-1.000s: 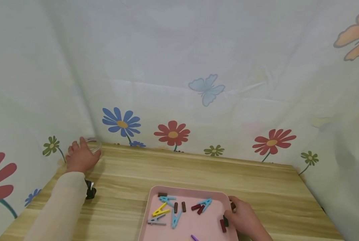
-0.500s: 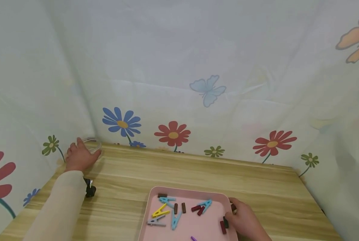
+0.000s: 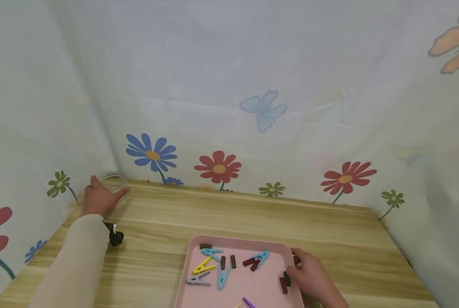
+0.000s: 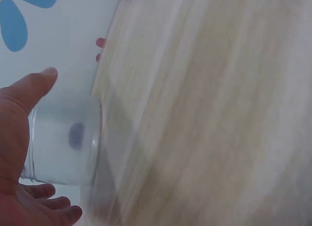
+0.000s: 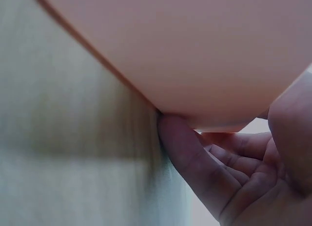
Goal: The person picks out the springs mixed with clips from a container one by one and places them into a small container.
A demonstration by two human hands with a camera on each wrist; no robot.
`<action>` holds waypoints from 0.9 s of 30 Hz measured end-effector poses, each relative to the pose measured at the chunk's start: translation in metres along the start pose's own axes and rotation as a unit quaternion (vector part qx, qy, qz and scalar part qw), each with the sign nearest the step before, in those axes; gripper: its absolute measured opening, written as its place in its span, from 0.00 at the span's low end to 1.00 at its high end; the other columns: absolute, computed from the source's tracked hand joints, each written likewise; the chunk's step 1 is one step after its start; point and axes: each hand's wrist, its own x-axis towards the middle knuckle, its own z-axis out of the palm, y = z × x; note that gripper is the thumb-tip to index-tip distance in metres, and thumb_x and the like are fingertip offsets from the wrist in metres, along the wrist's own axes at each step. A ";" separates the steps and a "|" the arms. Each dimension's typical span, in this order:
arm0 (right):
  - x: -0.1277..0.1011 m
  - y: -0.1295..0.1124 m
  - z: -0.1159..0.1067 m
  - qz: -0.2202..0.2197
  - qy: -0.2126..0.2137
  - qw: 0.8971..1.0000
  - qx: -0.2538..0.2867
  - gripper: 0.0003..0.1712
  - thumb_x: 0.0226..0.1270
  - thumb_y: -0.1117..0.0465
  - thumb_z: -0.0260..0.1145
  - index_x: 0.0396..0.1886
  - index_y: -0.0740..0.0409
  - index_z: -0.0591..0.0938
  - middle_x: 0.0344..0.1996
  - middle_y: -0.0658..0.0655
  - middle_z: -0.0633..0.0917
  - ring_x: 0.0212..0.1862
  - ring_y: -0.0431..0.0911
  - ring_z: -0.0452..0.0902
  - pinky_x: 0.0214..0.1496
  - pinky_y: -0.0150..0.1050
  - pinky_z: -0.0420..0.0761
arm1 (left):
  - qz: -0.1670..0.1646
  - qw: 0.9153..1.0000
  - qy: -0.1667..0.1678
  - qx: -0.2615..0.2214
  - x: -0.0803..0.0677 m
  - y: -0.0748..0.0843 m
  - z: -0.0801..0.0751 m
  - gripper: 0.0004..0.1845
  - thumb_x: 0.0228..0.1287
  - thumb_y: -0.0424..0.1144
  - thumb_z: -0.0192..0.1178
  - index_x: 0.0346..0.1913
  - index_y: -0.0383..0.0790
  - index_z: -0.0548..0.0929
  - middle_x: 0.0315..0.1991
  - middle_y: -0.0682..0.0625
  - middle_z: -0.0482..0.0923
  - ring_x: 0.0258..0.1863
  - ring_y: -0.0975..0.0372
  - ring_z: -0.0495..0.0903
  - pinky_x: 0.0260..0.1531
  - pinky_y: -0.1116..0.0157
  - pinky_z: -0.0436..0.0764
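At the table's back left corner my left hand (image 3: 98, 196) grips a clear plastic cup (image 3: 113, 182) that stands against the curtain. In the left wrist view the thumb (image 4: 33, 84) lies over the cup (image 4: 63, 143) and the fingers curl under it. At the front, my right hand (image 3: 309, 277) holds the right edge of a pink tray (image 3: 237, 240). Its fingers (image 5: 195, 160) reach under the tray's rim (image 5: 195, 50). In the tray lie several clothes pegs, among them a yellow peg (image 3: 204, 266) and a blue peg (image 3: 261, 257), and small dark red rollers (image 3: 232, 261).
A wooden table (image 3: 252, 218) is enclosed on three sides by a pale curtain (image 3: 229, 128) printed with flowers and butterflies. A small black device (image 3: 116, 237) hangs at my left wrist, just above the tabletop.
Both hands stay where they were, the left at the cup and the right at the tray's edge. The head view has shifted slightly.
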 end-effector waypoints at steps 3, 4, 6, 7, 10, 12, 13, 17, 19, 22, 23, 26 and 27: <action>0.000 0.000 0.000 -0.006 0.001 1.000 0.003 0.29 0.54 0.63 0.65 0.59 0.66 0.76 0.33 0.51 0.84 0.34 0.42 0.77 0.33 0.37 0.79 | -0.006 1.000 0.003 -0.024 0.004 -0.001 0.000 0.67 0.58 0.70 0.55 0.72 0.25 0.25 0.68 0.15 0.38 0.64 0.26 0.52 0.61 0.35 0.60; 0.000 0.000 0.000 -0.006 0.001 1.000 0.006 0.29 0.54 0.64 0.65 0.59 0.66 0.76 0.34 0.51 0.84 0.34 0.42 0.78 0.34 0.37 0.79 | -0.007 0.999 0.004 -0.034 0.005 -0.002 0.000 0.66 0.58 0.70 0.55 0.72 0.26 0.26 0.68 0.15 0.38 0.65 0.26 0.52 0.61 0.35 0.59; 0.000 0.000 0.000 -0.006 0.004 1.000 0.010 0.29 0.54 0.64 0.66 0.59 0.66 0.76 0.34 0.51 0.85 0.35 0.42 0.78 0.34 0.37 0.80 | -0.006 0.999 0.007 -0.052 0.005 -0.003 0.000 0.65 0.59 0.68 0.56 0.72 0.26 0.28 0.68 0.16 0.40 0.66 0.27 0.51 0.62 0.35 0.59; 0.000 0.000 0.001 -0.007 0.006 1.000 0.010 0.29 0.54 0.64 0.66 0.58 0.66 0.77 0.33 0.51 0.85 0.35 0.42 0.79 0.34 0.37 0.80 | -0.004 0.998 0.009 -0.058 0.005 -0.003 0.000 0.64 0.59 0.68 0.56 0.73 0.26 0.28 0.68 0.16 0.40 0.67 0.28 0.51 0.62 0.35 0.59; -0.001 0.001 0.001 -0.007 0.018 1.000 0.013 0.27 0.54 0.65 0.65 0.57 0.66 0.78 0.32 0.51 0.85 0.34 0.41 0.79 0.34 0.36 0.79 | 0.001 0.997 0.014 -0.072 0.003 -0.003 0.001 0.63 0.60 0.66 0.58 0.73 0.26 0.29 0.69 0.16 0.42 0.67 0.28 0.51 0.63 0.36 0.59; -0.001 0.001 0.002 -0.010 0.026 1.000 0.014 0.26 0.55 0.66 0.65 0.56 0.65 0.79 0.30 0.50 0.84 0.34 0.40 0.78 0.34 0.35 0.79 | 0.003 0.997 0.014 -0.074 0.001 -0.004 0.001 0.64 0.60 0.66 0.57 0.73 0.26 0.29 0.69 0.16 0.43 0.67 0.28 0.51 0.63 0.36 0.59; -0.001 0.001 0.002 -0.012 0.029 0.999 0.017 0.26 0.55 0.66 0.64 0.56 0.65 0.79 0.30 0.50 0.84 0.33 0.40 0.78 0.34 0.34 0.78 | 0.004 0.997 0.014 -0.074 0.000 -0.004 0.000 0.64 0.59 0.67 0.57 0.73 0.26 0.29 0.69 0.17 0.43 0.68 0.28 0.51 0.63 0.36 0.59; 0.000 0.001 0.002 -0.012 0.034 0.999 0.028 0.25 0.55 0.67 0.64 0.56 0.64 0.80 0.29 0.50 0.84 0.33 0.40 0.78 0.33 0.33 0.78 | 0.009 0.997 0.005 -0.071 -0.002 -0.008 -0.001 0.63 0.60 0.66 0.56 0.73 0.26 0.28 0.69 0.17 0.43 0.67 0.27 0.52 0.62 0.35 0.59; 0.001 0.002 0.002 -0.011 0.033 0.999 0.034 0.25 0.56 0.67 0.63 0.56 0.64 0.79 0.30 0.51 0.84 0.32 0.40 0.77 0.32 0.32 0.77 | 0.012 0.998 0.003 -0.068 -0.003 -0.009 -0.001 0.63 0.61 0.65 0.57 0.73 0.26 0.28 0.68 0.16 0.44 0.66 0.27 0.53 0.62 0.35 0.60; 0.002 0.003 0.001 -0.009 0.035 0.998 0.041 0.24 0.58 0.67 0.63 0.57 0.65 0.79 0.30 0.51 0.84 0.30 0.40 0.76 0.30 0.31 0.77 | 0.015 0.998 0.000 -0.061 -0.003 -0.011 -0.001 0.62 0.62 0.64 0.56 0.72 0.26 0.28 0.67 0.15 0.45 0.65 0.27 0.54 0.61 0.36 0.61; 0.003 0.004 0.001 -0.009 0.037 0.998 0.043 0.24 0.58 0.67 0.62 0.57 0.65 0.79 0.30 0.51 0.84 0.30 0.40 0.76 0.29 0.31 0.76 | 0.016 0.998 -0.002 -0.058 -0.004 -0.011 -0.001 0.62 0.62 0.64 0.56 0.72 0.26 0.28 0.67 0.14 0.46 0.65 0.27 0.54 0.61 0.36 0.61; 0.004 0.006 0.000 -0.009 0.043 0.998 0.043 0.24 0.59 0.67 0.62 0.57 0.65 0.79 0.30 0.52 0.84 0.27 0.40 0.75 0.26 0.31 0.75 | 0.015 0.999 -0.016 -0.050 -0.006 -0.010 -0.002 0.62 0.62 0.65 0.55 0.72 0.26 0.27 0.66 0.14 0.47 0.65 0.27 0.54 0.61 0.36 0.61; 0.004 0.007 -0.001 -0.007 0.044 0.998 0.043 0.23 0.59 0.66 0.62 0.57 0.65 0.79 0.30 0.52 0.84 0.26 0.40 0.75 0.25 0.31 0.75 | 0.014 0.999 -0.020 -0.048 -0.008 -0.009 -0.003 0.62 0.62 0.65 0.55 0.72 0.26 0.27 0.66 0.14 0.48 0.65 0.27 0.54 0.62 0.36 0.61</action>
